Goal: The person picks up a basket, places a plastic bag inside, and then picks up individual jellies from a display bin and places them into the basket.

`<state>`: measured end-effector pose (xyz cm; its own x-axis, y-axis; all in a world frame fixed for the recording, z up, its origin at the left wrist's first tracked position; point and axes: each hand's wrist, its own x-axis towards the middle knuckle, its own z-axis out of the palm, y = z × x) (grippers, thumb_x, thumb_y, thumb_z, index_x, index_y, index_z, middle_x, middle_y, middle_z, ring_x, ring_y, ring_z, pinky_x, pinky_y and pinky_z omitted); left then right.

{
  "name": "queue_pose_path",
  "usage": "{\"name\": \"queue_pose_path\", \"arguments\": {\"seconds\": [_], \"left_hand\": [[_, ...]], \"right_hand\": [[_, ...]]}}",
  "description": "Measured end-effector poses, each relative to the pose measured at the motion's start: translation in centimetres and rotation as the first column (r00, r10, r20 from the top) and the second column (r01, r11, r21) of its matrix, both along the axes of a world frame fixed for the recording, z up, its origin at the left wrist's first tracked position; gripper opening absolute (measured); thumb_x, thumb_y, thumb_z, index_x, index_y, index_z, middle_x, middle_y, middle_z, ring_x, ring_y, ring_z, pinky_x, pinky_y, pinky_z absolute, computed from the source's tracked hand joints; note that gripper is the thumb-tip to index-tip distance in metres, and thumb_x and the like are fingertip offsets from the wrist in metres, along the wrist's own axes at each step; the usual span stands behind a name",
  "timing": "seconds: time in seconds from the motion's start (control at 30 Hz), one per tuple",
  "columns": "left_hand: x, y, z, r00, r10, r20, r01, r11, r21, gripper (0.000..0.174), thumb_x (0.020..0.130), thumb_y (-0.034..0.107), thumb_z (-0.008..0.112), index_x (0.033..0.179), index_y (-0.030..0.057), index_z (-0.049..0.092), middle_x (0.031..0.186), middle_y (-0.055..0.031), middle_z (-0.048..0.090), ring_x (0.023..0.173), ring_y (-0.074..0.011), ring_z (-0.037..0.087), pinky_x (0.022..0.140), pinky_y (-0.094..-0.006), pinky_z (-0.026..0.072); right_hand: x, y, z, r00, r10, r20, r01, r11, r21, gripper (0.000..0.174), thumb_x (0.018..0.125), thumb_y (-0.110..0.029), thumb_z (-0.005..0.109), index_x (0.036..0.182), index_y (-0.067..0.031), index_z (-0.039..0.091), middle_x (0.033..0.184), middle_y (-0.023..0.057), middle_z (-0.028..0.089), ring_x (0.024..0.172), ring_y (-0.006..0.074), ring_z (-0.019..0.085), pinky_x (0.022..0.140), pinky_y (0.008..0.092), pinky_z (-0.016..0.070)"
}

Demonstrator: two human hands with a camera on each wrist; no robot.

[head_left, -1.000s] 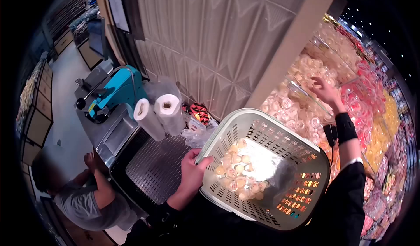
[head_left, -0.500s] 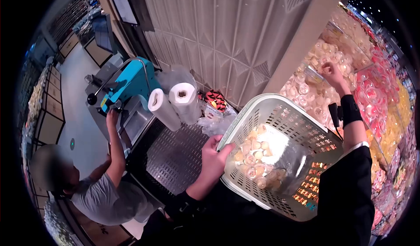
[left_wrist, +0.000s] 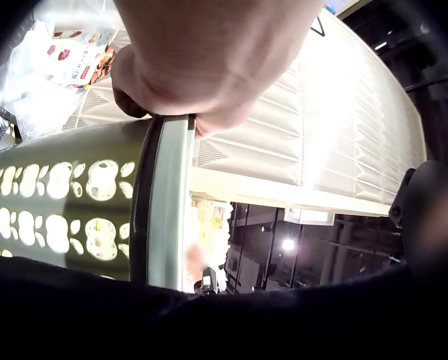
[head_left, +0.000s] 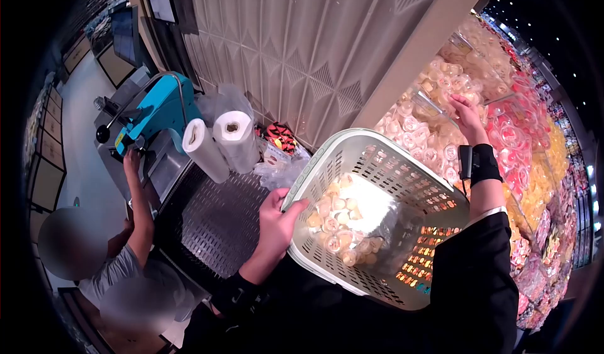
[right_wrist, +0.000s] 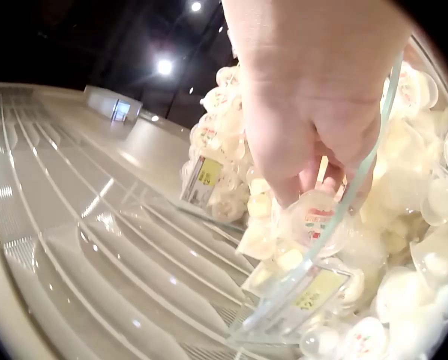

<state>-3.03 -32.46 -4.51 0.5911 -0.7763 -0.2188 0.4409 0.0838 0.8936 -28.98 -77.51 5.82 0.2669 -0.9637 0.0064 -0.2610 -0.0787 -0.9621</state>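
Note:
My left hand (head_left: pixel 277 225) grips the rim of a pale green plastic shopping basket (head_left: pixel 306 176), thumb over the top edge. In the left wrist view, that hand (left_wrist: pixel 190 67) wraps the light rim (left_wrist: pixel 170 202) from above. Inside the basket lie several small jelly cups (head_left: pixel 331 225), gathered toward its left side. Out to the right, my right hand (head_left: pixel 467 118) reaches into a bin of pale jelly cups (head_left: pixel 409 127). The right wrist view has its fingers pointing down, pinching a clear-lidded jelly cup (right_wrist: pixel 314 221) with red print, beside a clear divider (right_wrist: pixel 351 199).
Bins of pink cups (head_left: pixel 506 146) and yellow cups (head_left: pixel 535 209) continue rightward. Left of the basket are plastic bag rolls (head_left: pixel 236 140), a dark perforated tray (head_left: pixel 214 228) and a teal machine (head_left: pixel 163 105). A person in grey (head_left: pixel 116 269) works there. A ribbed panel (head_left: pixel 270 45) stands behind.
My right hand has lowered into the pale cups, its fingers closing in. The left hand keeps its grip on the basket. The person at left has reached to the teal machine; the head view has shifted.

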Motion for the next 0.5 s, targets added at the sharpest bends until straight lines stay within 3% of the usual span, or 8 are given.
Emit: {"name": "queue_pose_path", "arguments": {"seconds": [0.03,0.17,0.23,0.27,0.33,0.43,0.5], "left_hand": [[0.1,0.0,-0.1,1.0,0.004,0.003,-0.004,1.0,0.004,0.02,0.081,-0.001,0.065,0.099,-0.0038,0.056,0.092,-0.0076,0.065,0.081,-0.0101,0.059,0.074,-0.0238,0.0466],[0.4,-0.2,0.0,1.0,-0.011,-0.011,0.012,0.999,0.036,0.022,0.08,0.0,0.067,0.1,-0.0036,0.056,0.093,-0.0076,0.064,0.081,-0.0099,0.059,0.074,-0.0236,0.0464],[0.2,-0.3,0.4,1.0,0.02,0.011,-0.021,0.995,0.099,0.024,0.079,0.001,0.068,0.1,-0.0033,0.056,0.093,-0.0077,0.064,0.081,-0.0098,0.059,0.074,-0.0233,0.0462],[0.2,-0.2,0.4,1.0,0.014,0.007,-0.014,0.996,0.086,0.026,0.079,0.001,0.068,0.102,-0.0029,0.056,0.093,-0.0071,0.064,0.08,-0.0097,0.059,0.075,-0.0232,0.0462],[0.3,-0.3,0.3,1.0,0.007,0.027,-0.009,0.997,0.082,0.025,0.08,0.002,0.067,0.102,-0.0028,0.056,0.093,-0.0068,0.064,0.08,-0.0095,0.059,0.075,-0.0231,0.0462],[0.1,0.2,-0.3,0.998,-0.001,0.056,-0.004,0.997,0.083,0.025,0.08,0.002,0.067,0.102,-0.0026,0.056,0.093,-0.0062,0.063,0.08,-0.0091,0.058,0.075,-0.0229,0.0463],[0.3,-0.1,-0.3,0.997,-0.013,0.08,0.007,0.997,0.073,0.024,0.081,0.003,0.067,0.102,-0.0025,0.056,0.092,-0.006,0.063,0.08,-0.0089,0.058,0.074,-0.0229,0.0464]], "right_hand": [[-0.2,0.1,0.5,0.997,0.015,0.071,-0.02,0.997,0.072,0.02,0.086,-0.014,0.066,0.105,-0.0092,0.06,0.09,-0.0015,0.063,0.08,0.0079,0.055,0.06,0.0243,0.0424],[-1.8,1.7,4.4,0.956,0.093,0.277,-0.121,0.989,0.084,0.017,0.09,-0.012,0.061,0.106,-0.0075,0.059,0.091,-0.0001,0.063,0.083,0.0077,0.058,0.062,0.0237,0.0453],[-2.5,3.8,7.9,0.924,0.357,0.141,-0.359,0.933,-0.01,0.017,0.092,-0.012,0.058,0.108,-0.0044,0.056,0.093,0.0034,0.063,0.091,0.0105,0.06,0.073,0.0284,0.0512],[-2.4,5.4,9.0,0.926,0.345,0.152,-0.348,0.937,-0.003,0.017,0.092,-0.012,0.058,0.108,-0.0044,0.056,0.093,0.0034,0.063,0.091,0.0105,0.06,0.073,0.0284,0.0512],[-1.2,9.1,10.6,0.939,0.32,-0.122,-0.34,0.917,-0.207,0.016,0.091,-0.011,0.06,0.105,-0.0057,0.058,0.092,0.0024,0.065,0.078,0.0078,0.061,0.067,0.0199,0.0492],[0.4,13.9,10.6,0.898,0.392,-0.202,-0.424,0.892,-0.155,0.016,0.089,-0.01,0.061,0.104,-0.0047,0.058,0.09,0.0026,0.065,0.079,0.0075,0.061,0.071,0.0219,0.0504],[2.3,18.7,10.6,0.788,0.584,-0.194,-0.602,0.797,-0.046,0.015,0.088,-0.008,0.062,0.102,-0.0029,0.06,0.088,0.0017,0.066,0.081,0.0077,0.061,0.071,0.0227,0.0495]]}}
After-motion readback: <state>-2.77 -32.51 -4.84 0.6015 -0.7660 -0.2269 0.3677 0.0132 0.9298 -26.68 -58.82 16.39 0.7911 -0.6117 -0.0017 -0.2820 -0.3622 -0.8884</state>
